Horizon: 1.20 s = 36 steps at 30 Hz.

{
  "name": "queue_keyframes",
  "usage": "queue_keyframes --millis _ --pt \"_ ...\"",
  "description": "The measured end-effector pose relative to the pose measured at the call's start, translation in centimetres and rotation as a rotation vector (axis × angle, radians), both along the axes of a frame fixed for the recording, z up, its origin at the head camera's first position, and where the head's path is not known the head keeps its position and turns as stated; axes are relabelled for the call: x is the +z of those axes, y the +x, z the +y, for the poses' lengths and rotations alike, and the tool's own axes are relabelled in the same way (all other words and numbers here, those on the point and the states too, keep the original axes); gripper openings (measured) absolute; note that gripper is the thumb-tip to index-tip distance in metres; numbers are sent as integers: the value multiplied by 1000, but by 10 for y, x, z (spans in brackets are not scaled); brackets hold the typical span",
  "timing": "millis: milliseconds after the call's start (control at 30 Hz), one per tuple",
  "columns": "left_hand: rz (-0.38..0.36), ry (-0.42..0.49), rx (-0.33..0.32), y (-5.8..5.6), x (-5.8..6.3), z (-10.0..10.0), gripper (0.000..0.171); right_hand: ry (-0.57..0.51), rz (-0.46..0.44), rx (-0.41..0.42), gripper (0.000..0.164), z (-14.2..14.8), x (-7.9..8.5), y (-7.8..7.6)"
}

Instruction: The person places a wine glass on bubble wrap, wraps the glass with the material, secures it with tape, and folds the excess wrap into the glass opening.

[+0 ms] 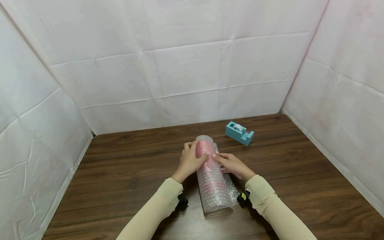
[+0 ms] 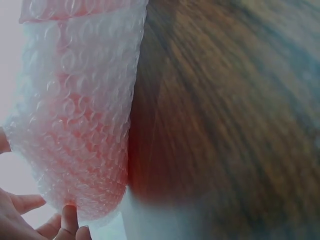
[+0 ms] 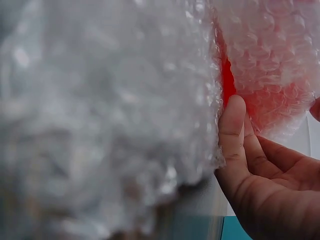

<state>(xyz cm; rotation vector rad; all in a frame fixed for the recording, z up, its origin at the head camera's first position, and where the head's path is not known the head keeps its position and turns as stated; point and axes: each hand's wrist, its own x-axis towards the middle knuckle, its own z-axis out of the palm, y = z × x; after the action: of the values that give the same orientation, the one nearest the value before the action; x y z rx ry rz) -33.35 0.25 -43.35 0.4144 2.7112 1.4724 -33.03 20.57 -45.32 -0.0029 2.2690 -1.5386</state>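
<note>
On a wood-grain counter (image 1: pixel 120 176) walled by white sheeting (image 1: pixel 186 70), left hand (image 1: pixel 190 160) and right hand (image 1: pixel 233 164) are holding a bubble-wrap roll (image 1: pixel 211 185), grips half-closed.

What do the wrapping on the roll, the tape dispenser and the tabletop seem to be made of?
Wrapping: clear, glossy plastic bubble film, judging by its rows of raised, shiny bubbles.
Tape dispenser: probably moulded plastic, fairly matte, given its even light-blue colour.
Tabletop: wood or wood-look laminate, from its dark streaky grain and soft sheen.

head: bright | glare on tabletop (image 1: pixel 187 226) | right wrist: bubble wrap (image 3: pixel 110 90) blurred
</note>
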Motion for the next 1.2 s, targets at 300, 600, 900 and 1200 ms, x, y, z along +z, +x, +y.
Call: queue_keyframes --millis 300,600,900,1200 --pt "20 33 -13 -1 2 2 61 -30 -24 -18 70 3 2 1" --pt "25 47 -14 -3 -2 7 59 -17 -9 -20 65 10 2 2" --pt "45 44 -15 -2 0 11 58 47 15 -62 63 14 0 3" --pt "46 20 -17 -3 1 16 57 97 18 -87 62 16 1 5"
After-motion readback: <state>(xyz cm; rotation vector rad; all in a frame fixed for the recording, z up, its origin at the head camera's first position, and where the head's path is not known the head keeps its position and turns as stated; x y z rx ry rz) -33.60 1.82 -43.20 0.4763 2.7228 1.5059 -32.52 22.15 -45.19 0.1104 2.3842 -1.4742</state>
